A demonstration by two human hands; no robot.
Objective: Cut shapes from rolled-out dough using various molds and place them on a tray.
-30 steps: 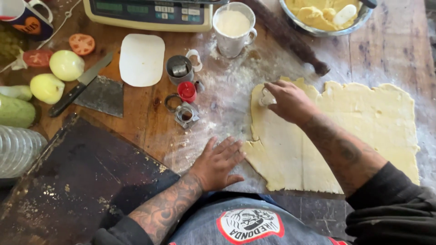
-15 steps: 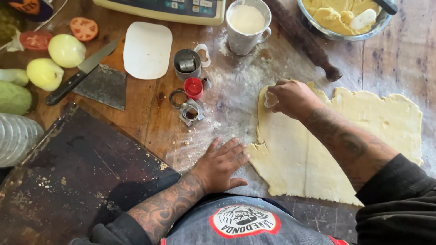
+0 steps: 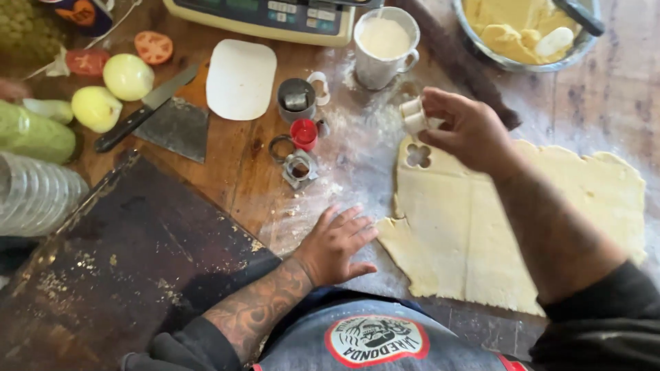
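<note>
Head view: the right hand (image 3: pixel 467 130) pinches a small white cutter (image 3: pixel 413 115) just above the dough sheet (image 3: pixel 481 227), beside a flower-shaped hole (image 3: pixel 418 156). The left hand (image 3: pixel 337 244) lies spread flat on the floured table (image 3: pixel 357 144). Small cutters (image 3: pixel 300 135), a mug (image 3: pixel 382 48) and a knife (image 3: pixel 141 111) stand near.

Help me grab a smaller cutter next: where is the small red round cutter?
In the head view, the small red round cutter stands left of the rolled dough sheet, just below the grey metal cup and above the left hand.

Dark sleeves pushed up both forearms, left forearm (image 3: pixel 258 309) heavily tattooed, right forearm (image 3: pixel 550 233) tattooed too; grey apron (image 3: pixel 385 343), round red-rimmed badge on chest.
</note>
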